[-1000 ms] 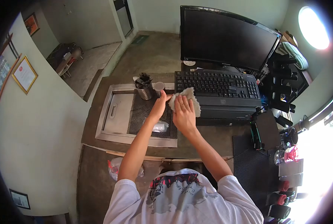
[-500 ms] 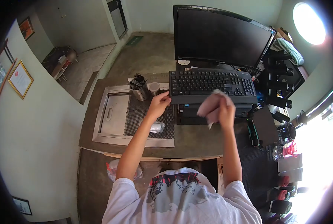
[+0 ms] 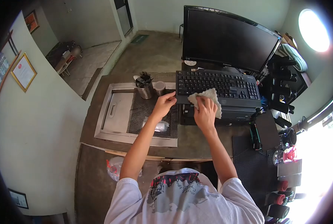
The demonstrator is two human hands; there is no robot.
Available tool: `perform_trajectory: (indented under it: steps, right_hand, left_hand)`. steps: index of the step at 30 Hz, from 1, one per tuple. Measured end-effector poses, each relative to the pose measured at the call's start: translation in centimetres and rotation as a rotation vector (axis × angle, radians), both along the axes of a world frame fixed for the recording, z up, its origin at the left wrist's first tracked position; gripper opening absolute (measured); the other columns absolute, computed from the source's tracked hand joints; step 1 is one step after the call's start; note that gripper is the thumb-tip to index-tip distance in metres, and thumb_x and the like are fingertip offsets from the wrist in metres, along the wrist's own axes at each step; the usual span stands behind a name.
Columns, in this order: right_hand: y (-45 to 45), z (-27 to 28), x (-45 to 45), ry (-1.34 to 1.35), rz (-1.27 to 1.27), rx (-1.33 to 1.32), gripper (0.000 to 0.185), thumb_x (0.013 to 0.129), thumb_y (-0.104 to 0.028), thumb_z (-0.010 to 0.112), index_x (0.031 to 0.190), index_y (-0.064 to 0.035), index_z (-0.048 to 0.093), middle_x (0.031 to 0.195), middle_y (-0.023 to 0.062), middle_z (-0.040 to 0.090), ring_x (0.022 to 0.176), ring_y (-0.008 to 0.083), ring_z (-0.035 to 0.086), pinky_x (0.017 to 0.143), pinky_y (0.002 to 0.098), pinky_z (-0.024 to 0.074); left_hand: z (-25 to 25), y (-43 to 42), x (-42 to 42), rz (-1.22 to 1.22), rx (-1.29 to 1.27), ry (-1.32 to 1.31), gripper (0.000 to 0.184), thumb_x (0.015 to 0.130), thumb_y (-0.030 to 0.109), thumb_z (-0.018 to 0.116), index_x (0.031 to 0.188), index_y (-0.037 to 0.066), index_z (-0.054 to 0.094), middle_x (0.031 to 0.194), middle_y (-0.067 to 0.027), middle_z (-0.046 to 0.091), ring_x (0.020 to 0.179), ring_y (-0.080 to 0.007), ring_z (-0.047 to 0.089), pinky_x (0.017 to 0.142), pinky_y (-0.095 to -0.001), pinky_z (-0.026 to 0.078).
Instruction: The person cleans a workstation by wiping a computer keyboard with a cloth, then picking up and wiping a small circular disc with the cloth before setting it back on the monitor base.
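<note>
A black keyboard [image 3: 218,85] rests on a black box-like unit [image 3: 233,113], below a dark Samsung monitor [image 3: 230,37]. My left hand [image 3: 164,106] grips the keyboard's left front corner between thumb and fingers. With my right hand [image 3: 206,112] I press a pale, fuzzy cloth [image 3: 218,98] onto the keyboard's front edge, left of its middle. The cloth covers part of the palm rest and the lowest keys. Left of the keyboard stand a metal cup [image 3: 145,91] full of dark-handled cutlery and a small lidded jar [image 3: 159,88].
A metal-framed panel [image 3: 108,135] with a dark mesh mat [image 3: 136,118] is set into the counter; a plastic-wrapped packet [image 3: 160,126] lies on the mat. Black cup dispensers [image 3: 282,86] line the right side. A clear plastic bag [image 3: 116,168] lies below the counter's front edge.
My right hand has come down and left, bringing the cloth from above the keyboard onto its front edge. My left hand keeps its hold on the corner. The view has shifted slightly.
</note>
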State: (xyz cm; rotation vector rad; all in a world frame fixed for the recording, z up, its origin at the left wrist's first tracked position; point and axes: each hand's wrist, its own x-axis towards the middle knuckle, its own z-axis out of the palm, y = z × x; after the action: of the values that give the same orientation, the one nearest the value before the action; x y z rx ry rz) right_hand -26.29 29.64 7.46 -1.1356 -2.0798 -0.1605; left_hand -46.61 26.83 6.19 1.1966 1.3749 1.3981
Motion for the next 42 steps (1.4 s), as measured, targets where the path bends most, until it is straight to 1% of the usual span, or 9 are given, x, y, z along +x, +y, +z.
perform_trajectory:
  steps: [11,16,19,24,26,31,36,39,42]
  right_hand:
    - [-0.6,0.0,-5.0,0.016,0.236,-0.081,0.042,0.073,-0.013,0.065,0.115,-0.0135,0.06,0.109,0.0061,0.051,0.106,0.026,0.047,0.09,0.0423,0.0344]
    - [-0.6,0.8,-3.4,-0.025,0.205,-0.041,0.041,0.073,-0.013,0.065,0.114,-0.0141,0.06,0.107,0.0068,0.051,0.103,0.0262,0.048,0.088,0.0421,0.0355]
    - [-0.4,1.1,-1.0,-0.056,0.112,-0.046,0.041,0.072,-0.013,0.065,0.113,-0.0137,0.06,0.106,0.0072,0.051,0.1,0.0265,0.049,0.087,0.042,0.0363]
    - [0.4,0.7,0.0,-0.056,0.09,-0.036,0.041,0.072,-0.012,0.065,0.112,-0.0133,0.061,0.106,0.0072,0.051,0.101,0.0268,0.049,0.087,0.0422,0.0364]
    - [0.3,0.5,-1.3,-0.052,0.116,-0.063,0.041,0.072,-0.012,0.065,0.113,-0.0133,0.06,0.105,0.0071,0.051,0.101,0.0268,0.048,0.087,0.0421,0.0365]
    - [-0.6,0.4,-4.7,-0.021,0.207,-0.067,0.043,0.072,-0.012,0.064,0.115,-0.0132,0.059,0.104,0.0067,0.051,0.102,0.0271,0.048,0.087,0.0414,0.0368]
    - [-0.3,0.4,-3.7,-0.074,0.237,-0.013,0.042,0.073,-0.012,0.062,0.115,-0.0126,0.059,0.102,0.0063,0.051,0.1,0.0259,0.049,0.086,0.04,0.0376]
    - [0.0,0.3,-1.6,-0.124,0.156,0.012,0.04,0.075,-0.012,0.058,0.115,-0.0121,0.059,0.101,0.0056,0.052,0.098,0.0245,0.051,0.086,0.0386,0.0384]
    - [1.1,0.5,1.5,-0.141,0.097,0.033,0.04,0.076,-0.011,0.057,0.116,-0.0118,0.059,0.1,0.0054,0.052,0.098,0.0234,0.051,0.086,0.0378,0.0386]
  left_hand:
    - [0.1,-0.1,0.3,-0.018,0.059,-0.093,0.042,0.09,0.003,0.058,0.13,-0.004,0.049,0.104,-0.0071,0.065,0.088,-0.0084,0.058,0.078,-0.0236,0.048]
    - [-0.4,0.1,0.5,-0.011,0.108,0.001,0.043,0.09,-0.002,0.055,0.132,-0.001,0.049,0.105,-0.0046,0.063,0.089,-0.0088,0.057,0.079,-0.0241,0.048]
    - [-0.2,-0.1,0.3,0.02,0.037,0.121,0.043,0.09,0.0,0.056,0.132,-0.001,0.049,0.104,-0.0038,0.063,0.088,-0.0085,0.057,0.078,-0.0244,0.048]
    - [0.1,-0.3,0.4,0.034,0.015,0.123,0.043,0.09,0.001,0.056,0.133,0.001,0.049,0.103,-0.0042,0.064,0.088,-0.0086,0.058,0.078,-0.0245,0.049]
    - [-0.9,0.0,0.2,0.017,0.034,0.041,0.042,0.091,0.002,0.056,0.132,0.002,0.05,0.102,-0.0041,0.064,0.086,-0.0084,0.058,0.078,-0.0239,0.048]
    - [0.2,-0.6,-0.2,-0.036,0.031,-0.065,0.041,0.089,0.003,0.059,0.129,0.001,0.053,0.101,-0.0049,0.065,0.086,-0.0089,0.059,0.076,-0.0227,0.049]
    - [0.6,-0.5,0.1,-0.025,-0.053,-0.242,0.04,0.089,0.005,0.061,0.128,0.0,0.053,0.103,-0.0059,0.064,0.087,-0.0094,0.059,0.076,-0.0229,0.049]
    - [0.8,-0.4,0.8,0.078,0.01,0.053,0.04,0.089,0.007,0.062,0.127,-0.002,0.054,0.102,-0.0067,0.063,0.085,-0.0095,0.059,0.076,-0.0233,0.049]
    - [-0.2,-0.3,1.0,0.103,0.048,0.133,0.041,0.09,0.01,0.062,0.129,0.0,0.053,0.1,-0.0046,0.063,0.086,-0.0093,0.058,0.076,-0.0233,0.048]
